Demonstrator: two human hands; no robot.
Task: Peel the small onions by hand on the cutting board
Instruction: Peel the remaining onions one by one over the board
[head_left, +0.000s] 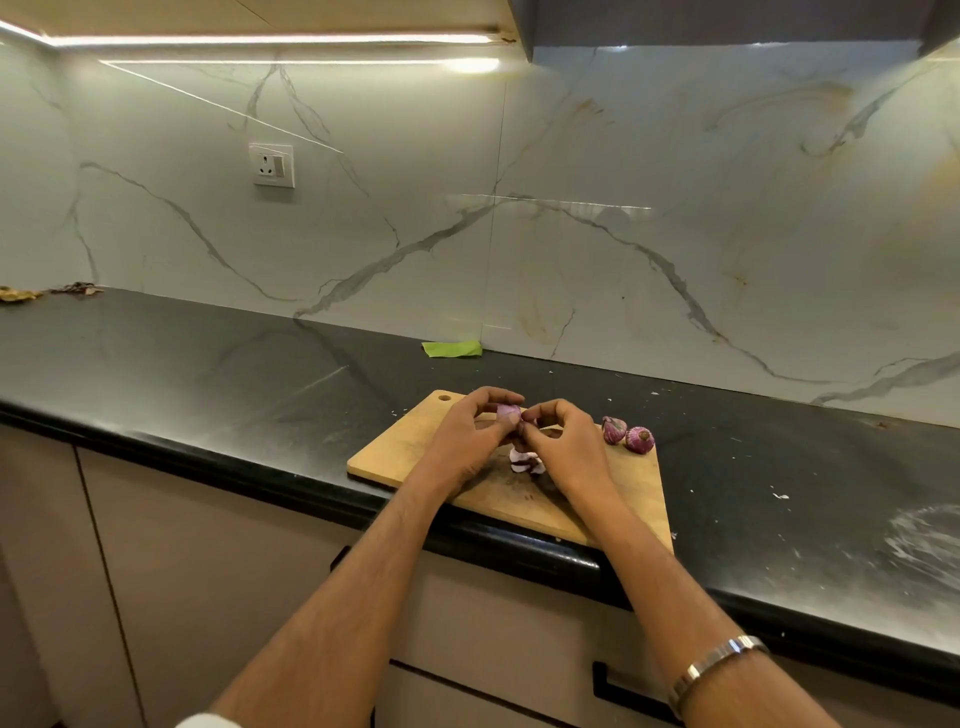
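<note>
Black table under a marble wall carries the cutting board (415, 441) at its front edge, where both hands, left hand (462, 441) and right hand (563, 447), pinch one small onion (508, 412) between them above the board's middle, with two unpeeled onions (627, 434) nearer the right hand at the board's far right corner.

2 onions (627, 435) on board's (410, 441) right

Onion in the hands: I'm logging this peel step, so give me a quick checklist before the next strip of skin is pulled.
1. Onion held in left hand: ok.
2. Right hand pinching at the onion: ok.
3. Work is over the cutting board: ok.
4. Peels landing on the board: ok.
5. Two unpeeled onions waiting at the board's right edge: ok.
6. Skin remaining on the held onion: cannot tell.
</note>
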